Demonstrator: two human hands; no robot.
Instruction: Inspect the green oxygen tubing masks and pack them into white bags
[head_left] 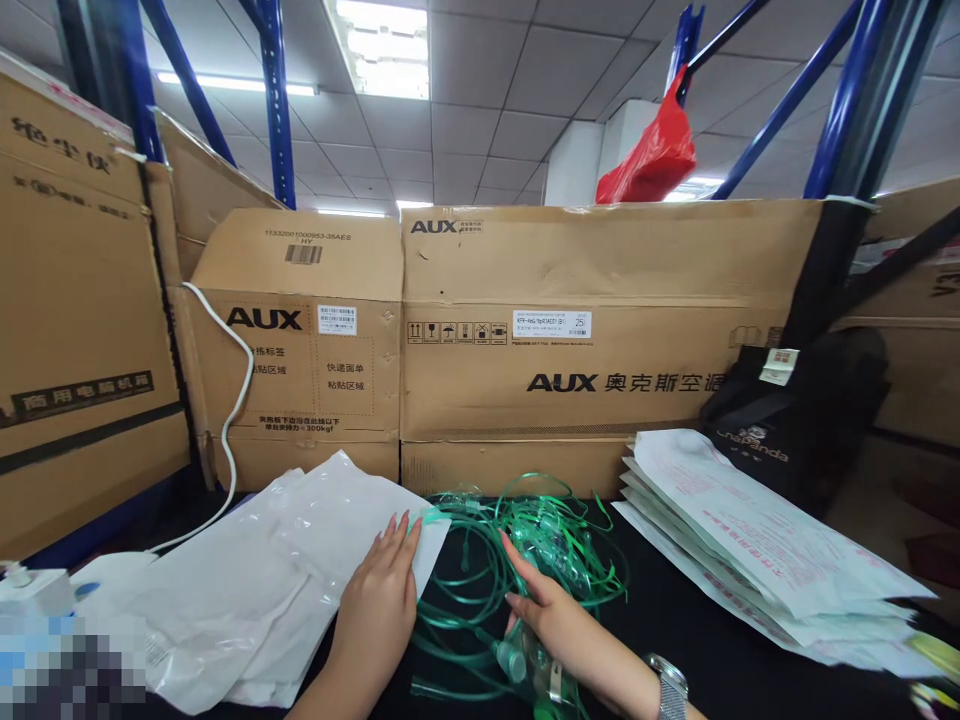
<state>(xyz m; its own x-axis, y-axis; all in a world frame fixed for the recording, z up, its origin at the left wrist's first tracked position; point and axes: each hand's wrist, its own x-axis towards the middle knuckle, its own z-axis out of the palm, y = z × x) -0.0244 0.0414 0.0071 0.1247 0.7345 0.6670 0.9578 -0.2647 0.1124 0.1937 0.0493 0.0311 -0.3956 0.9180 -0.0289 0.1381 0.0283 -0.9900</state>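
My left hand (382,590) lies flat on the right end of a pile of white plastic bags (300,540), fingers stretched out and holding nothing. Right beside its fingertips is a heap of clear green tubing (469,545), coiled in loose loops. My right hand (551,605) rests against the heap's near side, index finger extended and thumb apart; its other fingers are mostly hidden. Green straps (574,525) and clear green plastic, apparently breathing masks, are tangled beyond it. A green cup-like fitting (511,660) sits just below the right thumb.
Printed white packets (765,530) are stacked at the right, before a black bag (780,420). Cardboard boxes (600,260) line the back. A white cable (240,400) runs down at the left. A red plastic bag (649,155) hangs from the blue rack (281,110).
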